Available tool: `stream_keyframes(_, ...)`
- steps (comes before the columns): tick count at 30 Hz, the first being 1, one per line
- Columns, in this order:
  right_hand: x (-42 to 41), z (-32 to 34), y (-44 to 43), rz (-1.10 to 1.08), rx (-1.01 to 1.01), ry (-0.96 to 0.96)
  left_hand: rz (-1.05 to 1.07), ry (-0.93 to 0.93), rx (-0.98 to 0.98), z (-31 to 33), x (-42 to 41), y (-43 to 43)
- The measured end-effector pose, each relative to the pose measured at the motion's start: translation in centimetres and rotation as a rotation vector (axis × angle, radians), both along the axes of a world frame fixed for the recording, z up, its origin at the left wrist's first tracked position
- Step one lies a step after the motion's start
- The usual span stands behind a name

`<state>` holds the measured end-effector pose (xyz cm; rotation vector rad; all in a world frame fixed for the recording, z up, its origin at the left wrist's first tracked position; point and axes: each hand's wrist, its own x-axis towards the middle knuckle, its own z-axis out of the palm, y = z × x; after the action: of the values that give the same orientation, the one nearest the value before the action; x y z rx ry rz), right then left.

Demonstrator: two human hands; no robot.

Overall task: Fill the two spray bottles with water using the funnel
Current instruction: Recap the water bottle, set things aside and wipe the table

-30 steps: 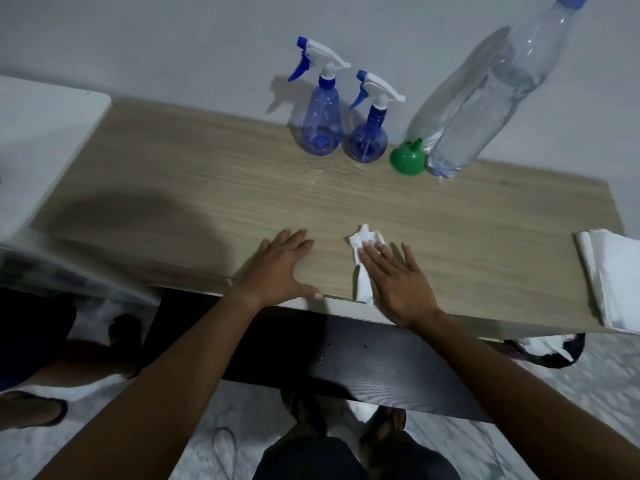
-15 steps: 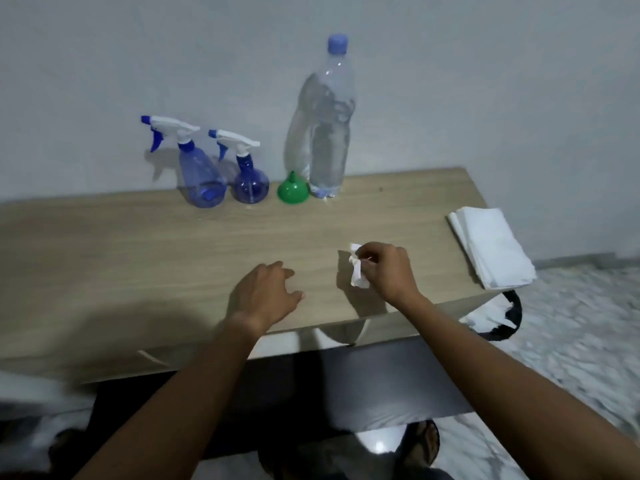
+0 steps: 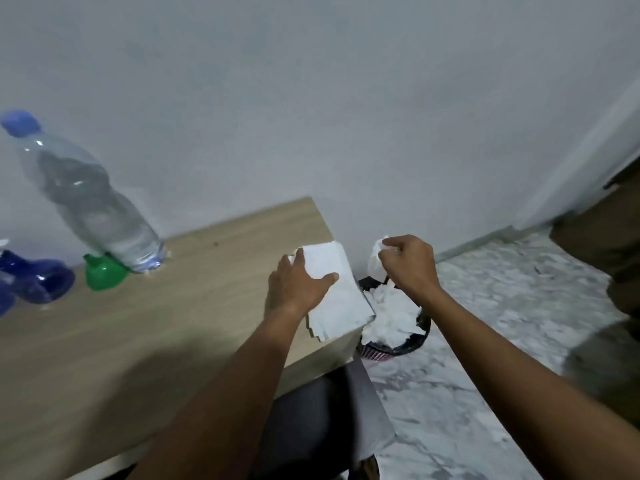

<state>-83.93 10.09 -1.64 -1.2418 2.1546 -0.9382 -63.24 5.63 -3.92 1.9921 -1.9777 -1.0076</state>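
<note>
Only the lower part of a blue spray bottle (image 3: 41,284) shows at the left edge; the second is cut off there. The green funnel (image 3: 104,271) lies mouth-down on the wooden table (image 3: 121,341), beside a large clear water bottle (image 3: 93,206) with a blue cap. My left hand (image 3: 298,284) rests flat on a stack of white tissues (image 3: 341,299) at the table's right end. My right hand (image 3: 410,263) pinches a crumpled white tissue (image 3: 375,259) above a black waste bin (image 3: 420,336).
The bin, full of crumpled white tissues (image 3: 391,313), stands on the marble floor (image 3: 485,341) against the table's right side. A grey wall (image 3: 346,116) runs behind the table. A dark brown object (image 3: 602,244) sits at the far right.
The view has swung right. My right hand lifted the crumpled tissue off the table and carried it over the bin. My left hand moved right onto the tissue stack.
</note>
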Motion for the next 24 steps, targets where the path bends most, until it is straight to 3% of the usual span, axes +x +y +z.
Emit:
stream_keyframes(3, -4.0, -3.0, -1.3, 0.032, 0.091, 0.049, 0.188, -0.012, 0.091, -1.3, -3.0, -0.2)
stream_keyframes(7, -6.9, -6.8, -2.9, 0.081, 0.204, 0.07, 0.224, -0.159, 0.059, -2.5, -4.9, -0.2)
stream_keyframes(17, -9.6, -11.7, -4.3, 0.226, 0.343, 0.073, 0.254, -0.092, 0.051, -3.0, -4.9, -0.2)
stream_keyframes(24, -8.4, -11.8, -3.5, 0.235, 0.288, 0.067, 0.237, -0.045, 0.057, -2.2, -4.5, 0.0)
